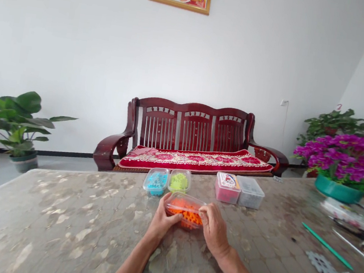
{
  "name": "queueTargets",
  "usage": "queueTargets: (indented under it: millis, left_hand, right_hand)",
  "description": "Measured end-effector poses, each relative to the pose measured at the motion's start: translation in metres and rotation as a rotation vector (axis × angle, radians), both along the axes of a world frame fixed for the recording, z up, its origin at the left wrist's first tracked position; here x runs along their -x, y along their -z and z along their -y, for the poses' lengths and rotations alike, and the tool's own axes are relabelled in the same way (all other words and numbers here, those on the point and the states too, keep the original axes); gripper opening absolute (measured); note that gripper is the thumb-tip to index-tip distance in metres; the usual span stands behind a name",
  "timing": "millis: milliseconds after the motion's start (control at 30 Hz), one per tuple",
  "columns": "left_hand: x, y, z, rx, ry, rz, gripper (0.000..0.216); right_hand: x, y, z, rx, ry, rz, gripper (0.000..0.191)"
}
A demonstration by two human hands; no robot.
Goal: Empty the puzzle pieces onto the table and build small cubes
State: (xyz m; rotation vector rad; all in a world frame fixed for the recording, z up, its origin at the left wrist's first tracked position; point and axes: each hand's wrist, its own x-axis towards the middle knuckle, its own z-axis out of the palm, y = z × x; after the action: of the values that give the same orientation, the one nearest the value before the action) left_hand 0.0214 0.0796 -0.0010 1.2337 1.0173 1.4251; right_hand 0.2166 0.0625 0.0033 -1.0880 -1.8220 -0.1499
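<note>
- Holding a clear box of orange pieces (185, 211), both hands grip it from its two sides, just above the table (65, 219).
- The left hand (162, 222) curls around the left end of the box, with the thumb pressed on the near side.
- The right hand (214, 229) wraps over the right end, fingers bent and tight on the rim.
- I cannot tell if the box touches the table or is a bit off it.
- Just behind the box sit a box of blue pieces (156, 181) and a box of green pieces (179, 181), side by side and touching.
- To the right of those are a pink box (227, 188) and a grey box (250, 192), also next to each other.
- Far to the right lie a green stick (327, 245) and a pot of purple flowers (345, 168).
- A red wooden bench (188, 142) stands behind the table by the wall.
</note>
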Motion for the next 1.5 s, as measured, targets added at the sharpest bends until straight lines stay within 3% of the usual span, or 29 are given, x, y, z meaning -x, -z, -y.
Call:
queueTargets:
  millis: [167,267,400,533,633,733,933,1100,1300,1400,1500]
  left_hand:
    - [0.002,0.001,-0.003,0.154,-0.080,0.037,0.085]
    - [0.001,0.004,-0.006,0.170,-0.095,0.047,0.083]
    - [0.002,0.009,-0.010,0.179,-0.118,0.021,0.079]
    - [0.006,0.015,-0.011,0.156,-0.097,-0.007,0.073]
    - [0.008,0.018,-0.009,0.145,-0.058,-0.019,0.070]
    - [0.007,0.018,-0.006,0.179,-0.033,0.019,0.070]
    - [0.004,0.010,0.000,0.142,0.083,0.226,0.073]
    - [0.007,0.003,-0.001,0.211,0.106,0.325,0.045]
    - [0.013,-0.010,-0.008,0.328,0.196,0.234,0.050]
    - [0.014,-0.019,-0.012,0.293,0.082,0.146,0.056]
    - [0.012,-0.024,-0.015,0.119,-0.088,0.101,0.055]
  right_hand:
    - [-0.008,-0.003,-0.005,0.044,-0.102,0.133,0.028]
    - [-0.010,-0.010,-0.016,0.068,-0.085,0.055,0.025]
    - [-0.007,-0.017,-0.042,0.192,-0.071,-0.289,0.029]
    - [0.002,-0.004,-0.059,0.366,-0.094,-0.785,0.034]
    - [0.011,0.012,-0.058,0.358,-0.048,-1.088,0.038]
    - [0.019,0.022,-0.050,0.342,-0.014,-1.231,0.041]
    - [0.022,0.019,-0.045,0.306,-0.052,-1.236,0.042]
    - [0.020,0.011,-0.048,0.266,-0.076,-1.244,0.043]
    - [0.025,0.009,-0.051,0.256,-0.103,-1.206,0.041]
    - [0.025,0.013,-0.051,0.245,-0.065,-1.228,0.044]
    - [0.025,0.019,-0.049,0.274,-0.050,-1.222,0.045]
